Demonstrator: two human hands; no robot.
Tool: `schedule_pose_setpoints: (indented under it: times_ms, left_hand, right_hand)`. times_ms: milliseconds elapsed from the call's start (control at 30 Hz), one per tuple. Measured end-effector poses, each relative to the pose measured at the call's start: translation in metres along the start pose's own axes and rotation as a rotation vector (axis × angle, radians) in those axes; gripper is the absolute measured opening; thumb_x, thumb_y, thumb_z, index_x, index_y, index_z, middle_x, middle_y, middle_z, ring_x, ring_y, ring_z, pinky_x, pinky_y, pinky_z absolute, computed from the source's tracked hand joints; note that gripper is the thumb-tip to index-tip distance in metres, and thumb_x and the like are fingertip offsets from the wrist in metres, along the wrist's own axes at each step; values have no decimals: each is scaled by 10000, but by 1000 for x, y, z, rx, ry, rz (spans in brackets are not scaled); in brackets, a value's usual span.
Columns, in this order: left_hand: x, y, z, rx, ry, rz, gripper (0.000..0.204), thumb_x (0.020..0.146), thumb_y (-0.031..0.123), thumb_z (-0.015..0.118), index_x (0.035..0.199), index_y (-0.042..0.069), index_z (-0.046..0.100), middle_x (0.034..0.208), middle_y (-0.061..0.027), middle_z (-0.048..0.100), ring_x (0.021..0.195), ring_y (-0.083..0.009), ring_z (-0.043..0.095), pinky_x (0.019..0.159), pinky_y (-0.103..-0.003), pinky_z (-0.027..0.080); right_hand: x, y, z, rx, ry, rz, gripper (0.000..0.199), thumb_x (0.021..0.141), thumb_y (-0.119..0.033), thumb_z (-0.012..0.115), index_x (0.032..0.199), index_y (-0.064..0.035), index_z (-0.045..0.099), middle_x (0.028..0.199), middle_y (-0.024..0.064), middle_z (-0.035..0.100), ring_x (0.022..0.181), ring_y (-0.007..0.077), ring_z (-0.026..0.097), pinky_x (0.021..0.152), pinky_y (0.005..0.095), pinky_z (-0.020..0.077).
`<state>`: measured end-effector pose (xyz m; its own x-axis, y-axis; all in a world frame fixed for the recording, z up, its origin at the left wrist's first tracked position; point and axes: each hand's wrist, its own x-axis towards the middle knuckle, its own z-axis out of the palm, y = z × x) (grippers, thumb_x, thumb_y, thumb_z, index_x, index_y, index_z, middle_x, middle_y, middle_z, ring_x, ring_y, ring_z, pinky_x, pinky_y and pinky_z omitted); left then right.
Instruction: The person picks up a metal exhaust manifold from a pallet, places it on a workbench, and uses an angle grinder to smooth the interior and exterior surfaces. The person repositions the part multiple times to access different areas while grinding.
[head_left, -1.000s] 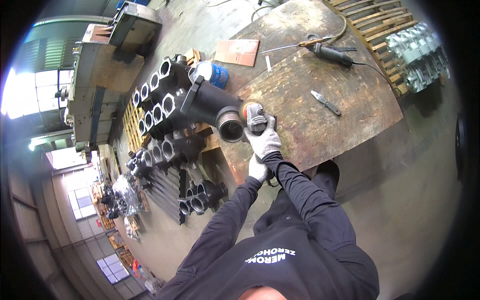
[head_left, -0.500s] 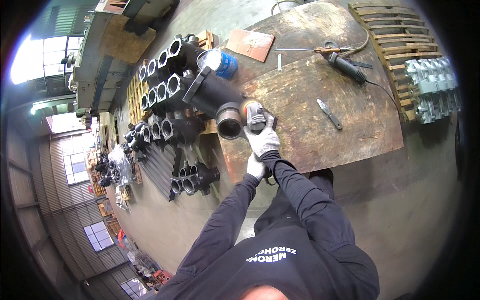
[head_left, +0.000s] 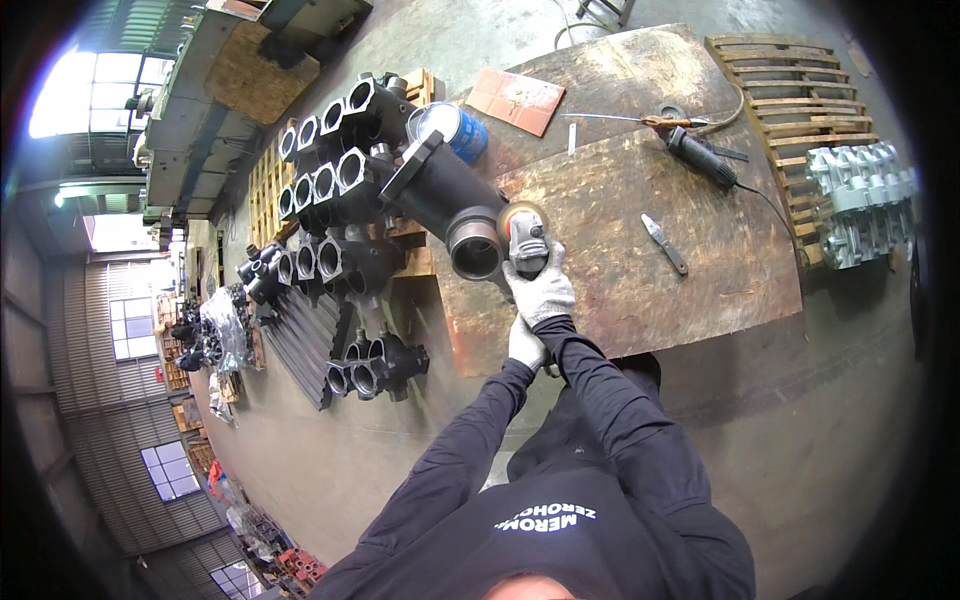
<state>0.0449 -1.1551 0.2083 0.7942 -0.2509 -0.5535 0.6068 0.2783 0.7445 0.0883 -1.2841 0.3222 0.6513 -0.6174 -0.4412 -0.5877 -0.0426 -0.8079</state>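
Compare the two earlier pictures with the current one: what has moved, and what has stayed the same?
Nothing was picked up or let go. Only the camera view drifted, so the scene sits slightly differently in the picture. The right hand still grips the angle grinder against the black pipe fitting, and the left hand stays on its rear handle.

Daylight glares from windows point(head_left: 75, 95) at left; edges bend, corners perhaps vignetted.

Grinder point(head_left: 525, 243) against black pipe point(head_left: 452, 205)
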Motion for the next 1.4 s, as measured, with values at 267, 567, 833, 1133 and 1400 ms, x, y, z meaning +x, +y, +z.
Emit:
schedule_pose_setpoints:
  times_ms: [267, 567, 833, 1133, 1400]
  left_hand:
    - [-3, 5, 27, -399, 83, -229, 441, 1069, 293, 360, 1365, 47, 574, 1373, -121, 627, 1261, -283, 585, 1111, -438, 427]
    - [-16, -9, 32, -291, 78, -126, 464, 1074, 303, 331, 1400, 46, 539, 1387, -131, 608, 1278, -290, 573, 1109, -444, 429]
    - [-27, 11, 73, -289, 269, -163, 504, 1064, 345, 317, 1408, 42, 527, 1386, -151, 598, 1272, -325, 572, 1102, -480, 431]
    - [-11, -12, 59, -252, 221, -122, 491, 1073, 311, 313, 1426, 22, 492, 1425, -147, 565, 1297, -314, 552, 1109, -479, 428]
    - [-31, 4, 92, -465, 357, -176, 518, 1046, 369, 384, 1440, 55, 508, 1426, -139, 579, 1336, -320, 521, 1153, -479, 376]
  right_hand:
    - [-5, -2, -5, -21, 0, -112, 894, 786, -504, 789, 1485, -151, 357, 1347, 198, 586, 1054, 410, 681, 876, 476, 553]
    - [-7, 8, -15, -45, -14, -157, 923, 781, -543, 780, 1502, -183, 330, 1080, 230, 709, 906, 425, 715, 791, 488, 564]
    - [6, 1, -24, -52, -70, -178, 934, 790, -531, 771, 1527, -173, 324, 1131, 237, 701, 948, 434, 707, 835, 484, 562]
    - [19, 0, -24, -64, -141, -142, 929, 794, -534, 763, 1523, -168, 319, 1174, 238, 689, 968, 419, 709, 841, 472, 561]
    - [8, 1, -33, -52, -110, -263, 954, 782, -542, 783, 1518, -151, 318, 1153, 235, 690, 943, 419, 713, 832, 462, 566]
